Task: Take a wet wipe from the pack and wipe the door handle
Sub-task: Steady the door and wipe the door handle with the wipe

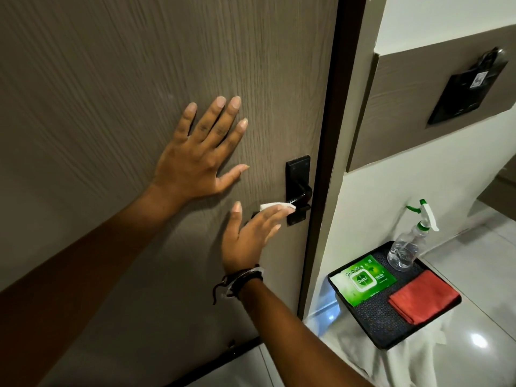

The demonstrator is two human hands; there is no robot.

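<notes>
A black lever door handle (299, 191) on a black backplate sits on the brown wood-grain door (111, 65), near its right edge. My right hand (251, 236) presses a folded white wet wipe (275, 205) against the lever with its fingertips, fingers mostly straight. My left hand (201, 152) lies flat on the door with fingers spread, up and left of the handle. The green wet wipe pack (363, 279) lies on a black tray (377, 328) at the lower right.
On the tray also stand a clear spray bottle (410, 247) with a green and white trigger and a folded red cloth (423, 298). The tray rests on something draped in white fabric. A dark door frame (329, 163) and a black wall panel (469, 90) are to the right.
</notes>
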